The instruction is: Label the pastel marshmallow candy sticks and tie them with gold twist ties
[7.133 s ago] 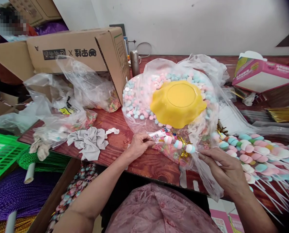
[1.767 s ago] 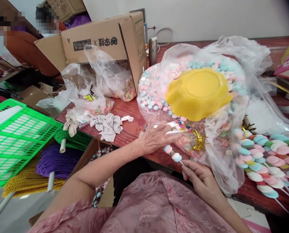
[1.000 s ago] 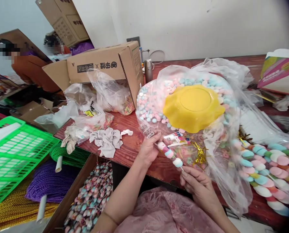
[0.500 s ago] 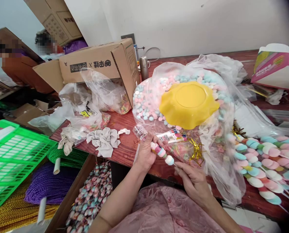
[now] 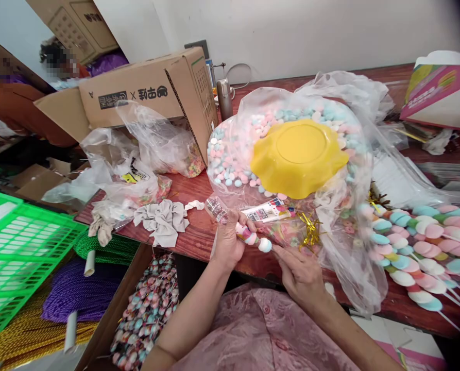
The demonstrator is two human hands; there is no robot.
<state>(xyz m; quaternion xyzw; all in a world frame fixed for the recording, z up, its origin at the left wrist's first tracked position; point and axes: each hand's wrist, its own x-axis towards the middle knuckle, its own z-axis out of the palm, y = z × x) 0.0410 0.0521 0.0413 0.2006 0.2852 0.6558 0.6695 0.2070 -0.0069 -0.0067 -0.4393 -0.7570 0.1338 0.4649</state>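
Head view: candy skewer (image 5: 253,239) between hands.

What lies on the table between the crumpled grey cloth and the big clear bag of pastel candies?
In the head view, bare red-brown tabletop separates the crumpled grey cloth from the big clear candy bag, except a small white scrap by the cloth.

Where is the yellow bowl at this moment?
In the head view, the yellow bowl lies upside down right of centre, on the clear bag of pastel candies, beyond both hands and right of the cardboard box.
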